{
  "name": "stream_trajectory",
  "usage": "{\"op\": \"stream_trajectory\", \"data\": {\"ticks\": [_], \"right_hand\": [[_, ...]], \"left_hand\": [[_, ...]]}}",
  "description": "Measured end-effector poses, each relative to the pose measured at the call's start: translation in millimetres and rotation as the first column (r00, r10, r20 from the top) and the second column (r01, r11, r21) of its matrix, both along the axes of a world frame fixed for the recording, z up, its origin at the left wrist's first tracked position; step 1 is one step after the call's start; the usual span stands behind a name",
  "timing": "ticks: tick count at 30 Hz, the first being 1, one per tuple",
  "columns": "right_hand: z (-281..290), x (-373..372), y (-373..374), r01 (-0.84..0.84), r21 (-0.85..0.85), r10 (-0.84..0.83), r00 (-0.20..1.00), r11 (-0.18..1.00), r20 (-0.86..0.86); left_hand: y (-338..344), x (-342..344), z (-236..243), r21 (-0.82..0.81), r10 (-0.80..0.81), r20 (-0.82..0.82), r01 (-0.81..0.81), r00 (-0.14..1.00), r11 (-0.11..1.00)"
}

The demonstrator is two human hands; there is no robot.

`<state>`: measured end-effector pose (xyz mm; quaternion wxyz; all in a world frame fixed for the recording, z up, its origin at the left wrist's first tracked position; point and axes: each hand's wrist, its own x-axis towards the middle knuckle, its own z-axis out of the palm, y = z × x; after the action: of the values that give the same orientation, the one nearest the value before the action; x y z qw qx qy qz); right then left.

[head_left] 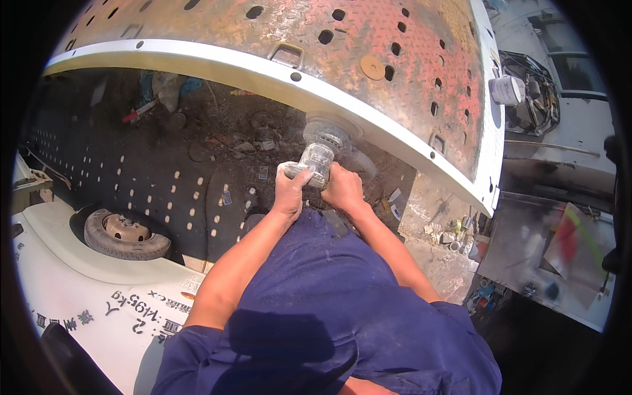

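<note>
A dusty grey disc sander (318,157) is held between my two hands, its round pad against the outer side of a pale truck-bed panel (263,80). My left hand (290,191) is closed around the left side of the sander's body, with the thumb across it. On the other side my right hand (343,187) is closed in a fist at the sander's rear. What its fingers wrap round is partly hidden, but it sits against the tool. The pad's edge looks hazy.
The patterned metal bed floor (368,39) has several holes and a round brown disc (372,67) on it. A white tub (507,90) stands at the right. Litter lies on the ground below. A white vehicle (99,296) with a wheel (125,235) is at the left; cans (454,237) stand at the right.
</note>
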<state>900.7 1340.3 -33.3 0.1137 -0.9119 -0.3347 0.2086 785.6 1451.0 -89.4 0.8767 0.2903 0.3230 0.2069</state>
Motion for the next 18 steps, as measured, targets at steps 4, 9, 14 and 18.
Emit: {"op": "stream_trajectory", "data": {"ticks": [4,9,14,18], "right_hand": [[1,-3,37,-0.087,0.056,0.086,0.996,0.995,0.009],[1,-6,52,-0.094,0.067,0.093,0.995,0.993,0.025],[-5,0,19,-0.036,0.018,0.035,0.999,0.999,0.013],[-7,11,-31,0.02,0.041,-0.02,1.0,0.999,0.021]], "left_hand": [[28,-12,-24,-0.05,0.099,0.002,-0.099,0.995,0.994],[45,-13,-16,0.002,0.138,-0.03,-0.138,0.99,0.99],[19,-4,-22,-0.031,0.037,0.036,-0.036,0.999,0.999],[-18,10,-24,-0.031,-0.095,0.024,0.095,0.995,0.995]]}}
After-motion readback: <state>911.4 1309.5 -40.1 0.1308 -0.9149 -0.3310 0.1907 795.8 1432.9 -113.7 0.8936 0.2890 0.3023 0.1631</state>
